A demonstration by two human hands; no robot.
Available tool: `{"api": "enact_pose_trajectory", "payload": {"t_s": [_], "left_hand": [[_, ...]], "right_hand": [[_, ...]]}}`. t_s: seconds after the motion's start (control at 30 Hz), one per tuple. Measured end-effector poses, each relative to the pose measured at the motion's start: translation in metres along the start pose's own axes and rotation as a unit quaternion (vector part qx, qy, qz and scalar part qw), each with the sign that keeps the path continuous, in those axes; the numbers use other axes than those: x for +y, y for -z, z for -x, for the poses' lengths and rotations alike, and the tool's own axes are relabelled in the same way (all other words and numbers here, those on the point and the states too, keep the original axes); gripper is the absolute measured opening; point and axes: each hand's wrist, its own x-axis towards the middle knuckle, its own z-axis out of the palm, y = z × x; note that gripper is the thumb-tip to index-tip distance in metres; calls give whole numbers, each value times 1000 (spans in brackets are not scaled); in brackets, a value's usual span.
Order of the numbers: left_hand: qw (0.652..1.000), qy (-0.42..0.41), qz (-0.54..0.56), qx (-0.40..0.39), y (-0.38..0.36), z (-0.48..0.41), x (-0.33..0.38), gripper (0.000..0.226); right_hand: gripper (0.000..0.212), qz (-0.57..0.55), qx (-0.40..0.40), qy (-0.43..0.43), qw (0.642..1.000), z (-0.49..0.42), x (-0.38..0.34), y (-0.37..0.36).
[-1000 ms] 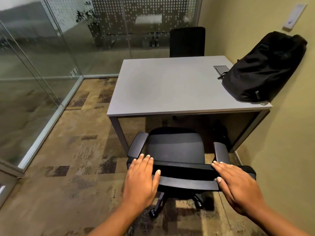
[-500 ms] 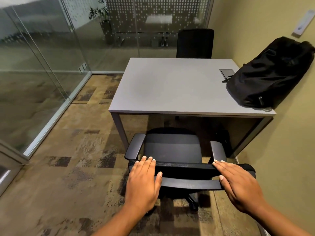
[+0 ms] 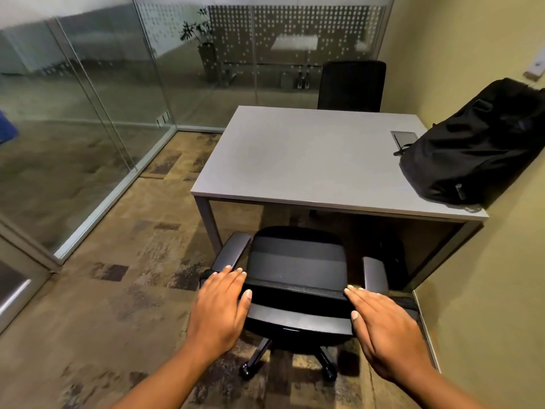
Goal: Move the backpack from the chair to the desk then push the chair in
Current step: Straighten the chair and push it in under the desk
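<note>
The black backpack (image 3: 472, 154) lies on the right end of the grey desk (image 3: 309, 160), leaning against the yellow wall. The black office chair (image 3: 298, 261) stands in front of the desk with its seat's front edge at the desk's near edge; the armrests are outside it. My left hand (image 3: 219, 305) lies over the left end of the backrest's top edge, thumb on the near side. Over the right part of the same edge rests my right hand (image 3: 386, 329), fingers together.
A second black chair (image 3: 351, 85) stands behind the desk. Glass partitions (image 3: 88, 128) close the room at left and back. The yellow wall (image 3: 486, 290) runs close along the chair's right side. A cable hatch (image 3: 404, 137) is set in the desk beside the backpack.
Both hands stay on the backrest. My left hand now sits nearer the backrest's left end, and the view has swung a little to the left.
</note>
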Motion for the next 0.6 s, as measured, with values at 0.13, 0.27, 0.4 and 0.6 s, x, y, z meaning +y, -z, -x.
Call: {"api": "enact_pose_trajectory", "payload": {"t_s": [0.13,0.27,0.4,0.6], "left_hand": [[1000,-1,-6,7,-1,-12,-4,59],[1000,-4,-5,12,-3,-30,-6,60],[1000,-14,-2,9,-7,-55,-9,59],[999,-32,-2,4,-14,-104,-9,57]], "right_hand": [[47,0,-4,1,1000,-8,2,-1],[48,3,-5,-5,1000,-21,6,-4],[48,7,-1,-7,1000,-41,13,-6],[48,14,6,-14,1000,-79,34,-9]]}}
